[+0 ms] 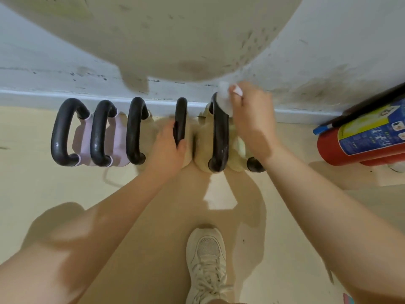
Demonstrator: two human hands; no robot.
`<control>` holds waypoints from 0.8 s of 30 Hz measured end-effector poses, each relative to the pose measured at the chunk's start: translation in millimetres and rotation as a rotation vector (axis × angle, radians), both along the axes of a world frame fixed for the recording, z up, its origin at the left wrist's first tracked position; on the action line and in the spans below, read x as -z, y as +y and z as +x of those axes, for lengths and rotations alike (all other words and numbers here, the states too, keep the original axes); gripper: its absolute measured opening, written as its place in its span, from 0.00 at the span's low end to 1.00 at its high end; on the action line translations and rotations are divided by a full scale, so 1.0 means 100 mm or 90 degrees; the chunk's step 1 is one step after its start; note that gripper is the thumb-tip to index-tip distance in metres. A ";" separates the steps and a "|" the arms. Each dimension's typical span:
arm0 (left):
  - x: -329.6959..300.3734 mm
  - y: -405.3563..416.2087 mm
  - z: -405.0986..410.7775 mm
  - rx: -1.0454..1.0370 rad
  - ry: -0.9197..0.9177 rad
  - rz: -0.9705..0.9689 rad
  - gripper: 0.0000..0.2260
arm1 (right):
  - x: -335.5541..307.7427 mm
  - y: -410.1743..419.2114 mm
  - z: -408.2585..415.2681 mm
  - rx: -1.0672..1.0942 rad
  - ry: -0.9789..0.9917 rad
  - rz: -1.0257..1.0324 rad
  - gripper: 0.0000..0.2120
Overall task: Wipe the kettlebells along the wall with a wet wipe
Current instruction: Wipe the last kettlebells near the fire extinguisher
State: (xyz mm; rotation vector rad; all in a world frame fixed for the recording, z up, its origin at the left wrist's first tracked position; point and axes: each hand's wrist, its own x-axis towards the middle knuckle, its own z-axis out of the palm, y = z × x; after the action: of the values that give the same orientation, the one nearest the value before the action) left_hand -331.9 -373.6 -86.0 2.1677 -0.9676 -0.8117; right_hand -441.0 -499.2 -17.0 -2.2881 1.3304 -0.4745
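A white wet wipe [224,99] is pinched in the right hand [252,119] and pressed on the far end of a black handle on the yellowish kettlebell [219,137] by the white wall [328,51]. The neighbouring black kettlebell handle [181,115], to its left, is gripped by the left hand [167,148].

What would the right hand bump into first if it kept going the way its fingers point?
Probably the wall. The right hand presses the wipe on a handle's far end, fingers aimed that way; depth is unclear.
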 end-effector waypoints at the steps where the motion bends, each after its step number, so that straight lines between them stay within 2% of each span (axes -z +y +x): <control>1: 0.01 -0.01 0.02 -0.024 0.065 0.026 0.14 | 0.04 0.03 0.16 -0.028 0.015 0.018 0.13; 3: 0.02 -0.03 0.07 -0.049 0.135 0.067 0.14 | 0.24 0.07 0.49 -0.058 0.070 0.054 0.11; 5: 0.03 -0.04 0.12 -0.021 0.122 0.090 0.08 | 0.49 0.10 0.71 -0.026 0.131 0.130 0.12; 7: 0.03 -0.05 0.12 -0.002 0.093 0.099 0.09 | 0.62 0.11 0.83 0.027 0.125 0.277 0.14; 8: 0.04 -0.05 0.12 -0.006 0.090 0.093 0.10 | 0.65 0.14 0.86 0.048 0.115 0.309 0.15; 11: 0.07 -0.05 0.12 -0.008 0.059 0.084 0.12 | 0.74 0.27 0.92 0.047 0.053 0.264 0.14; 15: 0.10 -0.03 0.12 0.032 -0.011 0.104 0.10 | 0.71 0.55 0.83 -0.011 -0.002 0.215 0.19; 19: 0.08 0.02 0.13 -0.001 0.087 0.087 0.06 | 0.51 0.58 0.61 -0.057 -0.006 0.283 0.13; 20: 0.05 0.04 0.13 0.003 0.119 0.073 0.07 | 0.45 0.57 0.58 -0.055 -0.034 0.271 0.12; 22: -0.06 0.12 0.14 0.004 0.174 0.033 0.13 | 0.34 0.55 0.60 -0.013 -0.179 0.250 0.11; 24: -0.17 0.25 0.21 -0.043 0.211 -0.032 0.18 | 0.26 0.62 0.70 0.019 -0.220 0.244 0.11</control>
State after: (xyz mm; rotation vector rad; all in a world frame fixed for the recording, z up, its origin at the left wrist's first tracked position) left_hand -311.1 -348.7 -68.6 1.9320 -0.7337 -1.0605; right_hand -370.9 -436.9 -42.8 -1.7836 1.1668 -0.5424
